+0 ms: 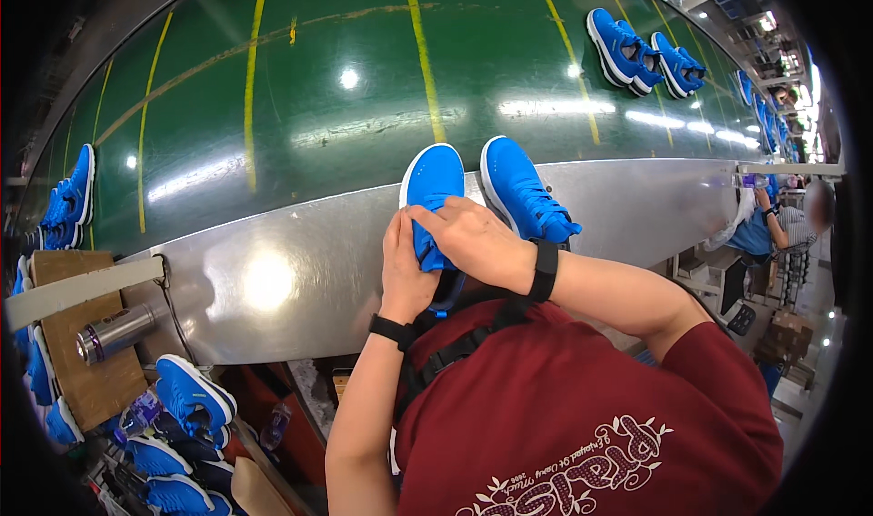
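A blue sneaker (435, 172) with a white sole rests on the metal ledge, its toe reaching toward the green belt. Along its left side, my left hand (406, 266) is closed round the upper. My right hand (479, 239) bends its fingers over the lace area from the right, close to the left fingertips. What the fingertips pinch there is hidden. Just right of this shoe lies a second blue sneaker (520, 184), its laces showing and no hand on it.
The green belt (336, 107) with yellow lines runs beyond the metal ledge (273, 289). Blue sneakers (627, 52) stand on it far right, others (73, 198) far left. A steel flask (116, 332) lies on cardboard (77, 289); more sneakers (193, 393) are piled below. Another person (787, 225) sits right.
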The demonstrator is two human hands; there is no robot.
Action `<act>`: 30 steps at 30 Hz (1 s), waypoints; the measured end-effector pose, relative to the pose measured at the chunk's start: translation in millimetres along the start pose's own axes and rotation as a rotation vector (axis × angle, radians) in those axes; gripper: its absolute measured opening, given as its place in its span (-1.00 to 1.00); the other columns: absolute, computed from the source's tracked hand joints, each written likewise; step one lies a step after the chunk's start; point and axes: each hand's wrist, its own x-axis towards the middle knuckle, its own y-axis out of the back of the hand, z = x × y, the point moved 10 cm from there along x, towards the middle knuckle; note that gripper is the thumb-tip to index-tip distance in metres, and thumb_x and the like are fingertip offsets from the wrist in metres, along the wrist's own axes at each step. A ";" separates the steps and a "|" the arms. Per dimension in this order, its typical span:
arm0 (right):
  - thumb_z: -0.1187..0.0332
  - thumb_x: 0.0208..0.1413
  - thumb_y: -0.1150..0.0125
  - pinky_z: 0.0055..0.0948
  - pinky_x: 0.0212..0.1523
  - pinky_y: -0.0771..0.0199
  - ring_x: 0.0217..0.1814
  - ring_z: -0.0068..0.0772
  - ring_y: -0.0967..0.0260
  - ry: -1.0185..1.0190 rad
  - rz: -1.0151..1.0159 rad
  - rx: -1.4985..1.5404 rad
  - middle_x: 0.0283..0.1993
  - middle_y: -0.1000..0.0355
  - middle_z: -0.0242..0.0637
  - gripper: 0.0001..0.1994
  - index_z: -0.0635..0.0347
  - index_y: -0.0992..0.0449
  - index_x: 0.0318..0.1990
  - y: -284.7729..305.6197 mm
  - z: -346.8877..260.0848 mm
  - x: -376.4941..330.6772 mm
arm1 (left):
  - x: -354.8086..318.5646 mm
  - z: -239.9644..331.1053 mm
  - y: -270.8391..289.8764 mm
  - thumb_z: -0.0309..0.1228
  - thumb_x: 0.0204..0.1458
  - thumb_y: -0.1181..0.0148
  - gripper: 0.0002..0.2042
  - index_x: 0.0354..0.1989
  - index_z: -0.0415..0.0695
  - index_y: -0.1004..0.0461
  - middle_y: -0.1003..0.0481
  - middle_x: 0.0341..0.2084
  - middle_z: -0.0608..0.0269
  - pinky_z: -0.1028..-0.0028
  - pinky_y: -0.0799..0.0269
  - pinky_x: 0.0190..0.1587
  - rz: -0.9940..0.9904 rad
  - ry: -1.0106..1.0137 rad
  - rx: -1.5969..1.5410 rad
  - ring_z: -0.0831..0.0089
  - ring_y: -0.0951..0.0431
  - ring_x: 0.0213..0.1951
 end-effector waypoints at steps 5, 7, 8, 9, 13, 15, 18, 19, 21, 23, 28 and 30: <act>0.49 -0.07 -0.03 -0.10 -0.31 -0.39 -0.34 0.03 -0.42 -0.138 -0.370 0.231 -0.42 -0.45 -0.05 -0.65 0.23 -0.43 -0.05 -30.7 21.7 8.8 | -0.7 -1.2 0.9 -0.49 -0.16 -0.25 -0.31 0.23 -0.23 -0.13 -0.13 0.20 -0.07 0.26 -0.16 0.24 0.049 0.037 -0.034 0.01 -0.18 0.23; 0.42 -0.04 -0.08 -0.11 -0.36 -0.37 -0.37 0.01 -0.43 -0.101 -0.518 0.231 -0.46 -0.45 -0.07 -0.66 0.16 -0.44 -0.04 -33.4 15.0 20.0 | 0.5 -5.2 -2.7 -0.45 -0.14 -0.24 -0.30 0.25 -0.24 -0.11 -0.13 0.21 -0.07 0.25 -0.14 0.25 0.016 0.019 -0.049 -0.01 -0.16 0.24; 0.42 -0.04 -0.08 -0.11 -0.36 -0.37 -0.37 0.01 -0.43 -0.104 -0.526 0.232 -0.46 -0.45 -0.07 -0.66 0.16 -0.44 -0.04 -36.6 20.2 27.1 | 0.1 -5.6 -5.6 -0.42 -0.12 -0.24 -0.28 0.26 -0.26 -0.09 -0.12 0.22 -0.07 0.25 -0.12 0.26 -0.015 -0.004 -0.057 -0.02 -0.14 0.25; 0.39 -0.02 -0.11 -0.18 -0.42 -0.33 -0.45 -0.10 -0.40 -0.083 -0.630 0.305 -0.53 -0.41 -0.13 -0.63 0.13 -0.44 0.01 -47.8 22.6 28.5 | 1.6 -4.4 -4.9 -0.42 -0.12 -0.24 -0.28 0.26 -0.26 -0.09 -0.12 0.22 -0.07 0.25 -0.12 0.26 -0.022 -0.002 -0.064 -0.02 -0.14 0.25; 0.31 0.01 -0.18 -0.39 -0.56 -0.12 -0.62 -0.48 -0.17 -0.226 -0.974 0.589 -0.68 -0.22 -0.36 -0.52 0.02 -0.39 0.16 -67.0 30.4 22.3 | 2.7 -7.7 -9.4 -0.37 -0.12 -0.24 -0.30 0.24 -0.24 -0.11 -0.15 0.21 -0.05 0.24 -0.15 0.24 -0.078 0.051 -0.067 -0.02 -0.14 0.24; 0.33 0.02 -0.16 -0.47 -0.58 0.01 -0.61 -0.61 -0.01 -0.310 -0.956 0.642 -0.68 -0.12 -0.43 -0.51 0.00 -0.39 0.17 -59.9 31.1 18.1 | 3.8 -3.5 -6.3 -0.37 -0.12 -0.24 -0.30 0.24 -0.23 -0.12 -0.16 0.20 -0.05 0.24 -0.16 0.23 -0.055 0.036 -0.071 -0.03 -0.15 0.24; 0.38 0.02 -0.10 -0.52 -0.56 -0.03 -0.59 -0.65 -0.04 -0.487 -0.869 0.829 -0.66 -0.15 -0.45 -0.63 0.00 -0.50 0.04 -51.6 27.3 20.8 | 5.6 -4.5 -6.3 -0.38 -0.12 -0.23 -0.38 0.19 -0.22 -0.19 -0.19 0.16 0.01 0.29 -0.21 0.19 -0.071 0.094 -0.105 0.05 -0.21 0.20; 0.38 0.02 -0.10 -0.52 -0.56 -0.03 -0.59 -0.65 -0.04 -0.493 -0.875 0.830 -0.66 -0.15 -0.45 -0.63 0.00 -0.50 0.04 -57.9 26.1 20.4 | 5.1 -3.4 -6.0 -0.38 -0.12 -0.23 -0.37 0.19 -0.22 -0.19 -0.19 0.15 0.02 0.28 -0.23 0.18 -0.049 0.046 -0.090 0.06 -0.21 0.19; 0.39 0.00 -0.13 -0.49 -0.18 -0.36 -0.28 -0.52 -0.34 -0.328 -0.824 0.480 -0.29 -0.50 -0.35 -0.64 0.09 -0.52 0.01 -65.0 30.7 28.1 | 3.9 -2.1 -5.4 -0.38 -0.11 -0.24 -0.37 0.19 -0.22 -0.19 -0.20 0.15 0.02 0.27 -0.24 0.17 -0.034 0.002 -0.080 0.06 -0.22 0.19; 0.41 0.01 -0.10 -0.52 -0.18 -0.37 -0.24 -0.57 -0.34 -0.463 -0.854 0.606 -0.27 -0.50 -0.40 -0.66 0.15 -0.53 -0.01 -66.8 35.6 25.4 | 2.5 -6.7 -6.7 -0.37 -0.14 -0.25 -0.31 0.22 -0.25 -0.12 -0.19 0.16 -0.04 0.22 -0.20 0.19 -0.053 0.046 -0.105 -0.04 -0.19 0.19; 0.40 0.05 -0.11 -0.68 -0.38 -0.19 -0.37 -0.74 -0.21 -0.839 -0.698 1.279 -0.25 -0.44 -0.46 -0.63 0.23 -0.49 0.05 -66.4 50.9 8.3 | 6.2 -0.2 -5.0 -0.33 -0.09 -0.23 -0.29 0.27 -0.21 -0.09 -0.14 0.20 -0.04 0.22 -0.23 0.18 -0.075 0.068 -0.059 -0.02 -0.17 0.23; 0.40 0.07 -0.11 -0.72 -0.41 -0.10 -0.40 -0.78 -0.15 -0.915 -0.639 1.382 -0.29 -0.40 -0.52 -0.60 0.15 -0.45 0.12 -68.5 55.9 3.2 | 4.5 -1.1 -4.5 -0.31 -0.09 -0.23 -0.26 0.29 -0.21 -0.06 -0.13 0.22 -0.06 0.22 -0.23 0.19 -0.065 0.080 -0.048 -0.04 -0.15 0.24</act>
